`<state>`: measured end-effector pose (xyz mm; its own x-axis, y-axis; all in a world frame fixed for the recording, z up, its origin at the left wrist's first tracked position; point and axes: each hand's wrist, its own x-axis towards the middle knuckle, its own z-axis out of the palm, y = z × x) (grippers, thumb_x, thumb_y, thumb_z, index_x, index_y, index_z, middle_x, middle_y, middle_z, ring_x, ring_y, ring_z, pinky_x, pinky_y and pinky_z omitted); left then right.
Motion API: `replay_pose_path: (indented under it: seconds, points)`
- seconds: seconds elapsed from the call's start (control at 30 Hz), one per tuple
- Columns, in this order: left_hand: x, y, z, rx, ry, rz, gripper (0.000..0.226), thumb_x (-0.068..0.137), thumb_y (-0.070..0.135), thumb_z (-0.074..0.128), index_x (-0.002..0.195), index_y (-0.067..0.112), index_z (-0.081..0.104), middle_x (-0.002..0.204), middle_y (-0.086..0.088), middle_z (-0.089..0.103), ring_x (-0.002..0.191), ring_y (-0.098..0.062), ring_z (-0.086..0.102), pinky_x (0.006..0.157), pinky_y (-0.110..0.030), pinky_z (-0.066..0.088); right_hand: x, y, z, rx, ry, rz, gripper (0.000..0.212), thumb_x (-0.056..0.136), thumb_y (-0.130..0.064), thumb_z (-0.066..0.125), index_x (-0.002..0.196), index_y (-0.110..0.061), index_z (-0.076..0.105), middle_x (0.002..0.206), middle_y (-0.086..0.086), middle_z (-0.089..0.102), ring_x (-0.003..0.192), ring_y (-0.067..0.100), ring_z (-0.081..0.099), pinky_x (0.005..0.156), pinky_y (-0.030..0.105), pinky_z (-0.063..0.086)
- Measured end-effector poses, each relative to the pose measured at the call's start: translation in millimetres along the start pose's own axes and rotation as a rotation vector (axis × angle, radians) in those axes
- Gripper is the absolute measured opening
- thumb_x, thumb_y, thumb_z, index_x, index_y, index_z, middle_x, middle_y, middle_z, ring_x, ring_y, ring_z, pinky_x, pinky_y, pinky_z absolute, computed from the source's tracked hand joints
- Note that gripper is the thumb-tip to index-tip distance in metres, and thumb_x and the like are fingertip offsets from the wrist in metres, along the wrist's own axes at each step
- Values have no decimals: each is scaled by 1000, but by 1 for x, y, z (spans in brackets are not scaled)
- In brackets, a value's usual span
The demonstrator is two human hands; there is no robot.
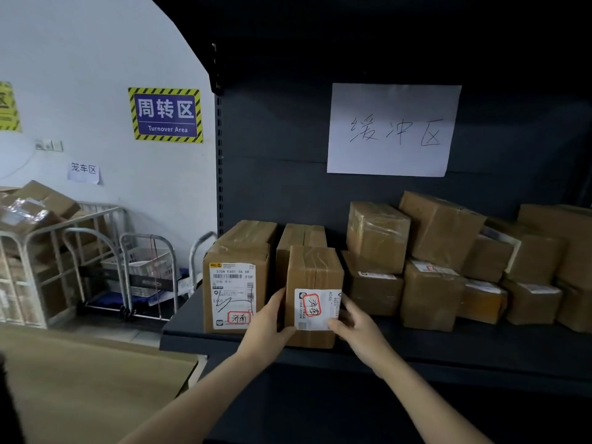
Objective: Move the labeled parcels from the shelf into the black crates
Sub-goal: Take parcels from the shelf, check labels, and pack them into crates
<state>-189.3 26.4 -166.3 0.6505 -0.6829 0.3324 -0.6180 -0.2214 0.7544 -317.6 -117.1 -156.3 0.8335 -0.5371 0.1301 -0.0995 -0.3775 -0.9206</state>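
At the near shelf [416, 344] edge, left hand [266, 325] and right hand [355, 325] grasp one parcel [315, 274] by its sides. Many parcels wait; no crates in view, so little seems done.

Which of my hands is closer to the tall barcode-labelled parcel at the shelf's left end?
Left. The left hand grips the small parcel on the side next to the tall parcel; the right hand grips its far side.
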Motion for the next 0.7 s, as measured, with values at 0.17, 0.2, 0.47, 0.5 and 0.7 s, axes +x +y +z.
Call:
replay_pose_path:
  seconds: [0.17,0.2,0.47,0.5,0.7]
  points:
    - [-4,-5,-8,-16,-57,-99,79,84,10,66,148,20,20,138,-3,49,129,-17,46,107,-36,42,2,-6,6,-58,5,-14,62,91,-18,56,145,-26,26,143,-4,44,131,12,38,109,30,32]
    - [-6,-5,-10,-13,-64,-107,80,83,11,67,148,19,20,139,-4,48,129,-18,45,107,-37,41,2,-6,6,-71,2,-21,62,91,-19,56,145,-26,26,143,-5,44,131,11,38,106,26,31]
    - [-33,-19,-43,303,36,23,44,82,32,67,121,22,50,114,2,61,108,-13,58,92,-30,49,-2,-2,5,-203,9,-60,72,87,-23,63,146,-24,22,144,-5,42,132,12,36,103,24,29]
    - [-36,-23,-50,338,93,22,32,81,33,68,108,20,55,103,4,61,99,-14,59,83,-30,49,-2,-2,5,-211,7,-58,72,87,-23,63,146,-25,22,143,-5,42,132,13,36,104,26,29]
    - [-30,-56,-84,265,306,-198,45,65,37,82,83,16,46,88,0,51,79,-14,49,62,-23,38,4,-3,14,-171,-29,-44,69,89,-20,60,146,-28,22,139,-6,48,125,7,41,99,21,31]
